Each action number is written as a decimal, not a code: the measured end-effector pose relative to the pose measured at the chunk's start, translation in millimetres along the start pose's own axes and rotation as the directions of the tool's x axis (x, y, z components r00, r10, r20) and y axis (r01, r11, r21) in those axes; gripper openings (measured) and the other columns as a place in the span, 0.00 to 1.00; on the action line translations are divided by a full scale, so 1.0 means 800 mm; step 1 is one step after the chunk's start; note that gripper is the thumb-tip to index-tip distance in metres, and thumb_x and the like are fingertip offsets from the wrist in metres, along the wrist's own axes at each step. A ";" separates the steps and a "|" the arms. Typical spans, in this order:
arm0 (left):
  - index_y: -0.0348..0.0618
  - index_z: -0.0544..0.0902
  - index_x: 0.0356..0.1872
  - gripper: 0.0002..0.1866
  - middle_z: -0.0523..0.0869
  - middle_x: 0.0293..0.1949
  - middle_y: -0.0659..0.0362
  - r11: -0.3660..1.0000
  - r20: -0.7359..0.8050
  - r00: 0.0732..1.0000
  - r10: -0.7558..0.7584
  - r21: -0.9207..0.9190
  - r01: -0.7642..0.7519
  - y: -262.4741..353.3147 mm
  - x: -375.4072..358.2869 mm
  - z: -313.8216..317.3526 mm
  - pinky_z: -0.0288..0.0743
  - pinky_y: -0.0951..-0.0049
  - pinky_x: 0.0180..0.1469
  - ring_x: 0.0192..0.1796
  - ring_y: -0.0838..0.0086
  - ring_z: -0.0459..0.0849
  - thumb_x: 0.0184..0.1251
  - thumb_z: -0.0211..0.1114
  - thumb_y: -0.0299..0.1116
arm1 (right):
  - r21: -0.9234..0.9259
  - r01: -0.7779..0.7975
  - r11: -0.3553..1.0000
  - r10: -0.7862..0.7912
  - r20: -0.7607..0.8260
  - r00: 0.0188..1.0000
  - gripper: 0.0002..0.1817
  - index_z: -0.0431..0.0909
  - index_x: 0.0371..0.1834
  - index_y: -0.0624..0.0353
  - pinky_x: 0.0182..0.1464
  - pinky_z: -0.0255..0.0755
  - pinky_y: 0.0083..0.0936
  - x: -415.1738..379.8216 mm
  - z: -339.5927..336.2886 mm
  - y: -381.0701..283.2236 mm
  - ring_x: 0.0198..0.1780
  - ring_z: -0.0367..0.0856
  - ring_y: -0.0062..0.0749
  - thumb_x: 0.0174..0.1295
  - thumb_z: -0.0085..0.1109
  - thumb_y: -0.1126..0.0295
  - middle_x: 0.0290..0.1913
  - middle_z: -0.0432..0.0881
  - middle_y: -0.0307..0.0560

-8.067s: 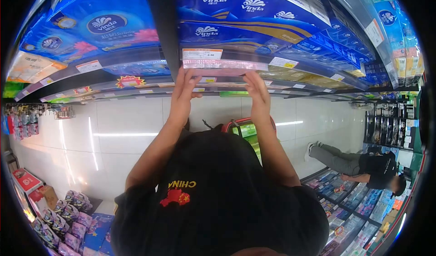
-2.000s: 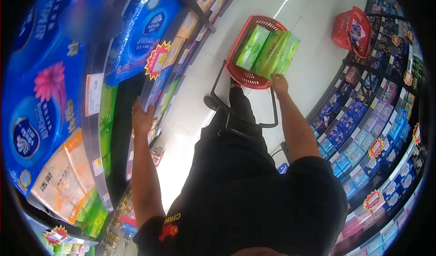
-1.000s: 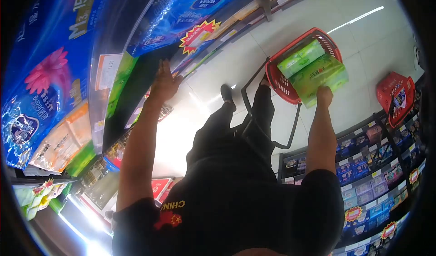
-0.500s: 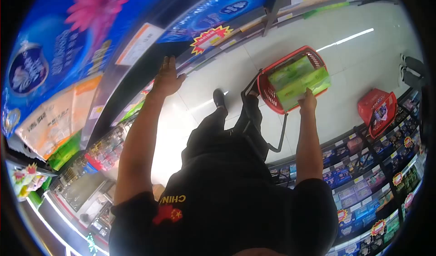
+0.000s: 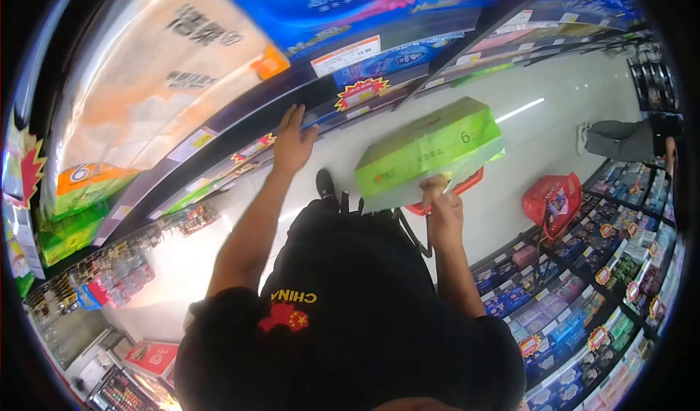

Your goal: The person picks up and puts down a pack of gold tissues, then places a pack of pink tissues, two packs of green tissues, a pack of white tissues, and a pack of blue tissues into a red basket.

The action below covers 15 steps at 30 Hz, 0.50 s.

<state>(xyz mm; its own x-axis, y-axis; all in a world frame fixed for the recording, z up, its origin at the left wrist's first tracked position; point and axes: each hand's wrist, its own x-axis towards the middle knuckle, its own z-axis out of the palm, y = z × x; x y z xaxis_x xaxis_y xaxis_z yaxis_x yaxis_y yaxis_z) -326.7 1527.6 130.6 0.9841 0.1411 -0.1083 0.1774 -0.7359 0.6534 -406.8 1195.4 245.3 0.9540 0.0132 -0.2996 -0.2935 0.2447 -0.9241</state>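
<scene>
A long green tissue pack, marked with a 6, hangs from my right hand, whose fingers pinch its near side. Below it, a red shopping basket stands on the floor, mostly hidden by the pack. My left hand is open, with its fingertips at the dark shelf edge, and holds nothing. Above that edge sit blue tissue packs and a large peach-coloured tissue pack.
To the right, another red basket rests on the floor beside shelves of small boxes. Farther off, a person in grey trousers stands in the aisle. Small hanging goods line the left side.
The green tissue pack has come up out of the red basket in my right hand, moving left and nearer. My left hand has shifted right along the shelf as the view turned.
</scene>
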 end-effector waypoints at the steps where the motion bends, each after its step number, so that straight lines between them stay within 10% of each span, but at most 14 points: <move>1: 0.34 0.68 0.70 0.39 0.68 0.70 0.38 0.993 -0.052 0.998 -0.042 -0.114 0.036 0.009 -0.019 -0.003 0.66 0.59 0.70 0.71 0.47 0.68 0.66 0.63 0.53 | 0.046 0.058 0.997 -0.060 0.044 0.997 0.13 0.78 0.26 0.60 0.54 0.62 0.31 -0.006 0.007 0.003 0.46 0.73 0.27 0.66 0.58 0.64 0.36 0.77 0.43; 3: 0.36 0.70 0.69 0.37 0.72 0.68 0.42 0.868 0.055 0.966 -0.252 -0.428 0.251 0.005 -0.053 -0.003 0.70 0.59 0.68 0.70 0.52 0.72 0.68 0.61 0.55 | 0.084 0.149 0.985 -0.158 0.116 0.981 0.12 0.78 0.28 0.59 0.55 0.63 0.34 -0.015 0.027 -0.006 0.48 0.73 0.32 0.66 0.59 0.63 0.35 0.77 0.44; 6: 0.40 0.73 0.67 0.34 0.78 0.63 0.50 0.259 0.589 0.666 -0.457 -0.629 0.733 -0.011 -0.091 0.001 0.76 0.54 0.60 0.65 0.62 0.77 0.73 0.54 0.59 | 0.228 0.214 0.950 -0.268 0.242 0.933 0.11 0.77 0.29 0.58 0.56 0.64 0.38 -0.028 0.059 -0.009 0.51 0.73 0.37 0.66 0.60 0.64 0.35 0.76 0.46; 11: 0.38 0.72 0.66 0.37 0.79 0.62 0.49 -0.422 0.577 0.763 0.290 -0.639 0.643 0.006 -0.101 -0.048 0.78 0.55 0.60 0.61 0.60 0.80 0.74 0.48 0.63 | 0.223 0.027 0.974 -0.124 0.434 0.893 0.07 0.76 0.30 0.54 0.55 0.66 0.36 -0.051 0.122 -0.009 0.49 0.73 0.36 0.66 0.60 0.68 0.42 0.76 0.48; 15: 0.39 0.73 0.65 0.34 0.80 0.60 0.48 -0.478 0.509 0.851 0.129 -0.720 0.503 0.007 -0.108 -0.100 0.79 0.59 0.59 0.57 0.59 0.83 0.77 0.44 0.60 | -0.159 0.166 0.973 -0.027 0.640 0.768 0.07 0.76 0.30 0.58 0.52 0.66 0.30 -0.056 0.161 -0.032 0.45 0.73 0.33 0.64 0.62 0.71 0.47 0.77 0.49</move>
<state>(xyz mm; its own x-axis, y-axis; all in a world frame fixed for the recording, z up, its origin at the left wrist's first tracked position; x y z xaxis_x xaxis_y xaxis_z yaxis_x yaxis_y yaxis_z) -412.0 1564.2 203.2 0.8669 -0.3119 -0.3889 0.4012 0.8996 0.1727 -433.8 1313.6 313.2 0.7798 0.6238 -0.0538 -0.1373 0.0865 -0.9867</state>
